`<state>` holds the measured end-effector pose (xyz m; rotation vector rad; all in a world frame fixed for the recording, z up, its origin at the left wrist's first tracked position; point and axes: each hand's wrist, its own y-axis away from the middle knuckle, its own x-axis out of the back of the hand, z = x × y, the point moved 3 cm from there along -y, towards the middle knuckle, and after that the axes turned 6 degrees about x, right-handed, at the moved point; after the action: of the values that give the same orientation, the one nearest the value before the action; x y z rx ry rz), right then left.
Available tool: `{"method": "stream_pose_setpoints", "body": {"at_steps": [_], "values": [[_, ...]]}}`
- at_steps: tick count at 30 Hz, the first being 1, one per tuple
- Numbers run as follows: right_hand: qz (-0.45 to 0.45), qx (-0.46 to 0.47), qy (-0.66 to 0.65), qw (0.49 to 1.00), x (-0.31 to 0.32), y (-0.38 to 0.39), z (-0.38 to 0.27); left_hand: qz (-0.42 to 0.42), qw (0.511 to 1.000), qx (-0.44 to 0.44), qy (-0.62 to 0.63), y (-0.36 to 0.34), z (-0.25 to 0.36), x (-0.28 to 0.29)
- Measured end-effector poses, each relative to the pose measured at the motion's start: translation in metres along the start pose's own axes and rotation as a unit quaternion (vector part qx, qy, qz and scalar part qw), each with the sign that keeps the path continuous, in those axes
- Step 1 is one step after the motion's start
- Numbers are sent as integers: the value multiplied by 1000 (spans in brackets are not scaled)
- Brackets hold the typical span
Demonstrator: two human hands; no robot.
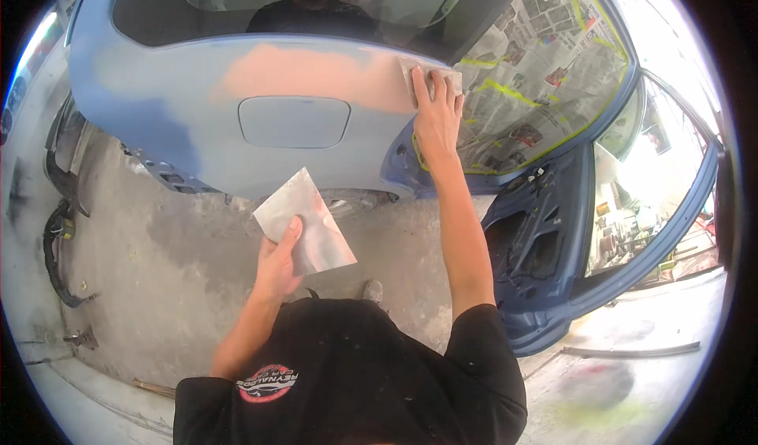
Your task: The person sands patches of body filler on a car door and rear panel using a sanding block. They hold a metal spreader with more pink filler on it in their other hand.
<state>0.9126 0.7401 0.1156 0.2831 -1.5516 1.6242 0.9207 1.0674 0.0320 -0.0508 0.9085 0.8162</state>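
Note:
My left hand grips a flat, pale grey mixing board with pinkish smears, the thumb on its top face. My right hand reaches far forward, its fingers closed over a thin grey putty spreader that lies against the car's rear side panel. A broad band of pink body filler covers the panel below the window, and the spreader is at its right end. Around the filler the blue car panel is dull grey-blue, with a rounded fuel flap below.
Newspaper edged with yellow tape masks the door opening. A blue car door stands swung out to my right. On the left, dark trim parts lean along the wall. The dark side window reflects a person. Underfoot is a concrete floor.

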Motion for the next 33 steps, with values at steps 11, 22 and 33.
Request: {"method": "stream_pose_setpoints", "body": {"at_steps": [11, 22, 33], "values": [[20, 10, -3, 1000, -10, -3, -6, 12, 1000, -3, -24, -4, 0, 5], [-2, 15, 20, 1000, -29, 25, -31, 22, 1000, 9, -17, -8, 2, 4], [11, 8, 20, 1000, -54, 62, -55, 13, 1000, -6, -17, -9, 8, 9]]}}
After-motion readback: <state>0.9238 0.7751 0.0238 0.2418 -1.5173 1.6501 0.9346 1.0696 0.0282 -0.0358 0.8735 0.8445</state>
